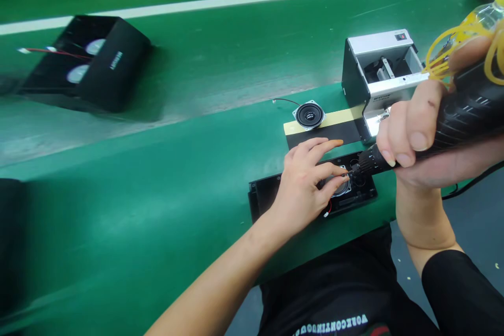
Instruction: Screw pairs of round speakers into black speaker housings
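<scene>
My right hand [429, 126] is wrapped round a black electric screwdriver [468, 110], its tip pointing left and down. At that tip, my left hand [311, 178] pinches with thumb and index finger over a speaker [342, 187]; what sits between the fingertips is too small to make out. This speaker lies in a long black housing [263, 189] on the green surface, with a short red wire and white connector [326, 214] beside it. A second round speaker [310, 115] lies face up on a yellow and black strip [334, 134] beyond my left hand.
A silver and black machine [388, 76] stands beyond the housing, near my right hand. Yellow cord [441, 58] and a bottle [488, 13] are at the far right. A black box with two speakers [90, 63] is at upper left. Another dark object [11, 241] lies at the left edge.
</scene>
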Demonstrator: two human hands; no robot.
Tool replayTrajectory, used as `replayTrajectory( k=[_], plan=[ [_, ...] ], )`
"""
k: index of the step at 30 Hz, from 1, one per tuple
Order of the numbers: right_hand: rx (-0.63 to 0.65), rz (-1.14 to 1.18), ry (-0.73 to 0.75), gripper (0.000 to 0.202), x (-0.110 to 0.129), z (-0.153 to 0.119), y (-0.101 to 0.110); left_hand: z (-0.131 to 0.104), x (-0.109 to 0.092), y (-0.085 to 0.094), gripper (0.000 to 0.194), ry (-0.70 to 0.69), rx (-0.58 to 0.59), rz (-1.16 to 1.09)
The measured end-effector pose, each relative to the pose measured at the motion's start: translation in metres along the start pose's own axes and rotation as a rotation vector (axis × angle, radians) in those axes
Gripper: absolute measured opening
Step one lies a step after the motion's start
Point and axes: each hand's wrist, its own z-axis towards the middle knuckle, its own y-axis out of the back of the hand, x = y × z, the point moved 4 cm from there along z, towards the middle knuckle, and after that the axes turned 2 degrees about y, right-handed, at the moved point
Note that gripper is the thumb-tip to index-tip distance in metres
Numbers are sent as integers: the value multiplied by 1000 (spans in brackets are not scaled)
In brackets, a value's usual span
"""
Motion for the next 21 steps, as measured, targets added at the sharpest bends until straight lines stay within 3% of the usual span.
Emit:
replayTrajectory(
  k=[4, 9, 13, 17, 21],
  plan=[
    [8, 24, -7, 62, -2, 2, 1, -1, -2, 0, 18, -29, -27, 19],
    [289, -47, -99, 57, 2, 5, 6, 1, -4, -3, 16, -29, -19, 35],
    [187, -10, -91, 52, 1, 6, 7, 1, -4, -1, 19, -78, 53, 26],
    [37, 111, -107, 55, -9, 7, 2, -4, 3, 8, 45, -45, 141, 41],
    [58, 92, -133, 54, -12, 11, 0, -6, 8, 15, 34, -15, 103, 85]
  ],
)
